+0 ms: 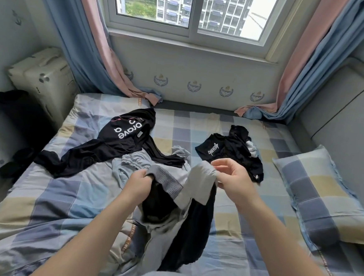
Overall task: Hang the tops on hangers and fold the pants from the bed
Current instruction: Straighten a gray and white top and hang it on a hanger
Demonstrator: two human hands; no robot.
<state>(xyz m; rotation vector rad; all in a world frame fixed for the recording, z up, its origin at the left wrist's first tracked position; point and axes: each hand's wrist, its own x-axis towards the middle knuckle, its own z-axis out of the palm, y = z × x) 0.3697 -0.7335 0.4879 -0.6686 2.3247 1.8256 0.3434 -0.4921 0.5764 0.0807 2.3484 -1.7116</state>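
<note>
We hold the grey-and-black garment [198, 183] above the near bed [63, 194]. Left hand [139, 183] grips its ribbed band; right hand [232, 178] pinches the pale edge. Just beyond lie bunched grey pants [134, 162]. Farther back are a lettered black top [120, 139] on the left and crumpled black tops [232, 151] on the right.

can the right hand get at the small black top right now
Probably, once freed: the right hand pinches the grey garment, but the black top lies just beyond it with nothing between.

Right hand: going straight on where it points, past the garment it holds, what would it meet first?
Past the garment, the right hand would probably meet the grey-blue pants on the bed; depth is unclear.
</note>
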